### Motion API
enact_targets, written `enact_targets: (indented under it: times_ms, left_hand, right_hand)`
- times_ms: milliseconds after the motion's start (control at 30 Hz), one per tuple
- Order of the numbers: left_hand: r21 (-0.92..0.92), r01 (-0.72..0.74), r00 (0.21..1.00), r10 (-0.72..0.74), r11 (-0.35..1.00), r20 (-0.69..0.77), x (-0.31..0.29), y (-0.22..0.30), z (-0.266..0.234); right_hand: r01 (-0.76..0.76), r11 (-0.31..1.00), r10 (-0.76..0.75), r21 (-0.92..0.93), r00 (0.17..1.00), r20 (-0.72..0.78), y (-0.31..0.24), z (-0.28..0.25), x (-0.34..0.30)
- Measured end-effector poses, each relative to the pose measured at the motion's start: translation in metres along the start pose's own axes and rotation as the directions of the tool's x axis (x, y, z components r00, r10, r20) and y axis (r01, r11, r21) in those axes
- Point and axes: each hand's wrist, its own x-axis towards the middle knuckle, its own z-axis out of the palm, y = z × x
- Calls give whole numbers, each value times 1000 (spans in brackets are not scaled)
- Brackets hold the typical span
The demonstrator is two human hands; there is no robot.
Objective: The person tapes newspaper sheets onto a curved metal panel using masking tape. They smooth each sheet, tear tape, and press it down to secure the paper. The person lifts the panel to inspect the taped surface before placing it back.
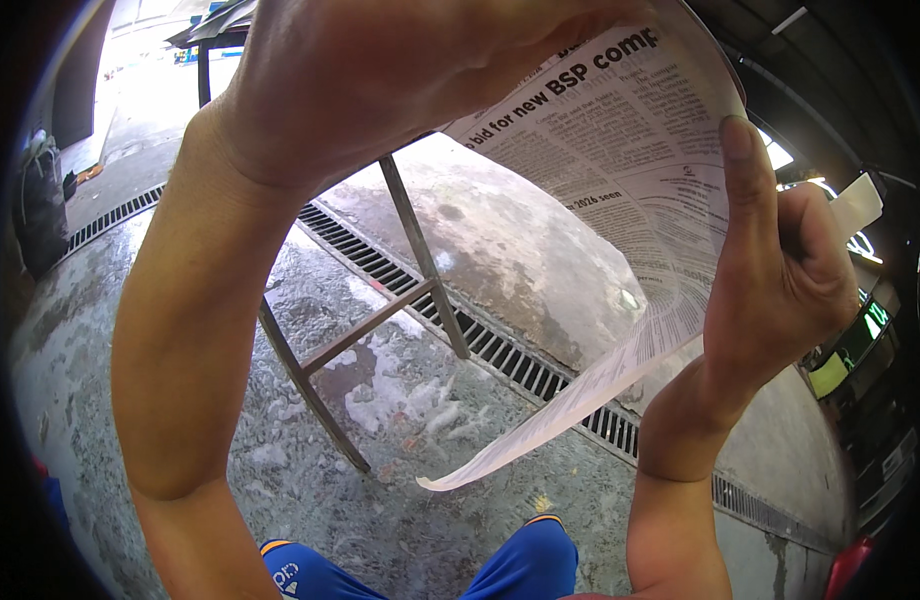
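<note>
A printed newspaper sheet [620, 190] hangs curved in front of me, its lower corner drooping toward the wet ground. My left hand [380, 70] is raised close to the camera at the top, and its fingers are closed on the sheet's upper edge. On the right, my right hand [780, 270] pinches the sheet's right edge, thumb pointing up along the paper. Both forearms rise from the lower edge.
Below stands a metal frame with slanted legs [420, 250] on wet concrete. A long drain grate [500, 350] runs diagonally across the ground. Dark bags [40, 200] sit at far left. My blue shorts [520, 570] show at the bottom.
</note>
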Motion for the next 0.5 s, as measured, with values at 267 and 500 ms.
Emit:
enact_targets:
  times_ms: [267,500]
  left_hand:
    - [70,-69,996,65,995,60,5,-2,-8]
    - [-83,49,999,-47,995,27,2,1,-4]
  right_hand:
    - [-27,999,28,-19,999,26,-1,0,2]
    - [-38,999,38,-24,999,19,-1,0,1]
